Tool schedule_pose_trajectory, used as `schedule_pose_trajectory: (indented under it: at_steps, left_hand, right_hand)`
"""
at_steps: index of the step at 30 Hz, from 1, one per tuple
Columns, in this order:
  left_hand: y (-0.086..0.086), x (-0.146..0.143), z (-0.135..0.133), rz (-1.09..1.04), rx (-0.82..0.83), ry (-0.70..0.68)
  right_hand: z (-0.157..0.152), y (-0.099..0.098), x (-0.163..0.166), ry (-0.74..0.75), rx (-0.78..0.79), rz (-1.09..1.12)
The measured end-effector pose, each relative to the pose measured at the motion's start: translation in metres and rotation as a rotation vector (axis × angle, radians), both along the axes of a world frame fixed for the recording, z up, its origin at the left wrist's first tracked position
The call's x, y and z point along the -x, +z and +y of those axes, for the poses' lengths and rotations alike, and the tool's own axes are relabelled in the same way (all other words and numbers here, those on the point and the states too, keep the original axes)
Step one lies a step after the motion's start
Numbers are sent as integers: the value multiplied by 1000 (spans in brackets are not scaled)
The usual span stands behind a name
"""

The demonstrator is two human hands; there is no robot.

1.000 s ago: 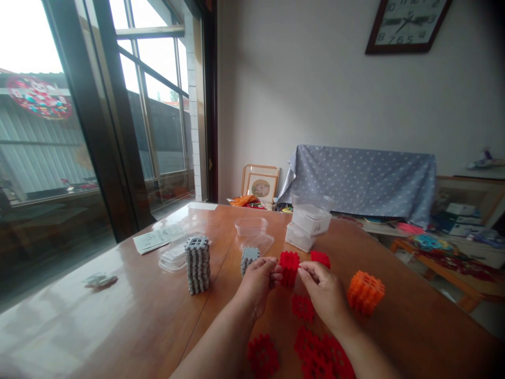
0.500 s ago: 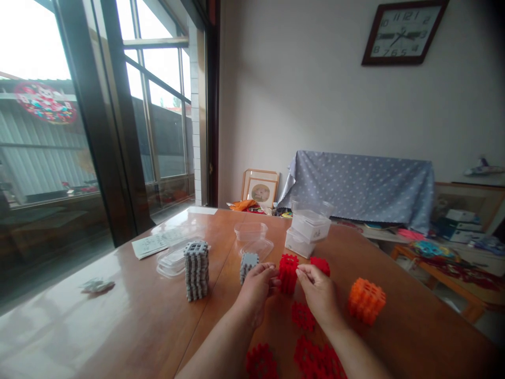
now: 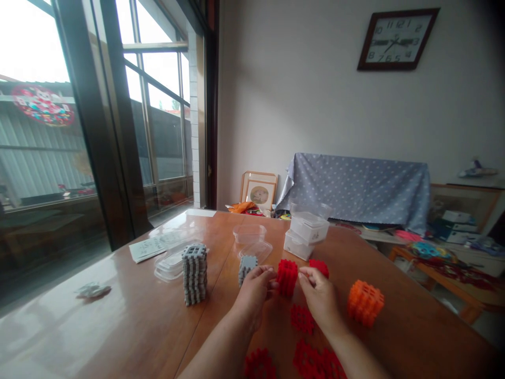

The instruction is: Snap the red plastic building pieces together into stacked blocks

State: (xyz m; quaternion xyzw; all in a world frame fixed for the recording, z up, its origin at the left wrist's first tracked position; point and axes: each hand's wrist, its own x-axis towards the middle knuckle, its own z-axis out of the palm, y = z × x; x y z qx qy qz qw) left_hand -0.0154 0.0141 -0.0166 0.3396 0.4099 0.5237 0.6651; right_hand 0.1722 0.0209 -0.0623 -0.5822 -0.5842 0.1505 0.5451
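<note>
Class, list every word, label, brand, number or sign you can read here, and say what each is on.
"10", "11", "12", "1", "2", "3", "4", "5", "6", "7", "8": wall clock; its 9 is unclear.
Upper white box: short handwritten mark, too blurred to read.
Papers: writing, too blurred.
Round window sticker: any lettering is too blurred.
No brand is readable.

The left hand (image 3: 256,290) hides the lower right of the short gray stack (image 3: 248,264); the right hand (image 3: 320,293) covers part of the rear red stack (image 3: 321,265). I can't tell if either touches the nearer red stack (image 3: 287,276). My view's bottom edge crops the red pile (image 3: 313,360); writing on the paper (image 3: 147,249) is illegible.
</note>
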Motion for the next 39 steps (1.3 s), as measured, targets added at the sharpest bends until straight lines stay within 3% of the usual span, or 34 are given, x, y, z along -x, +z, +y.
schedule_pose_trajectory:
  at_steps: [5,10,12,16,22,33,36,39]
  left_hand:
    - [3,0,-2,128,-65,6]
    - [-5,-3,-3,284,-217,-111]
    - [-11,-5,-3,329,-258,-169]
    - [-20,-7,-4,396,-284,-247]
    - [-24,-7,-4,446,-297,-273]
    - [-30,-11,-6,602,-319,-324]
    - [-30,-10,-5,616,-337,-300]
    - [-31,-10,-3,573,-343,-311]
  right_hand:
    - [-20,19,-4,76,98,-79]
    - [-39,31,-9,300,319,-173]
    - [-46,31,-11,342,339,-203]
    - [-52,27,-12,332,277,-266]
    - [-53,31,-6,347,321,-459]
    - [-43,35,-9,297,361,-526]
    - [-40,38,-10,263,312,-574]
    - [-36,38,-12,278,253,-480]
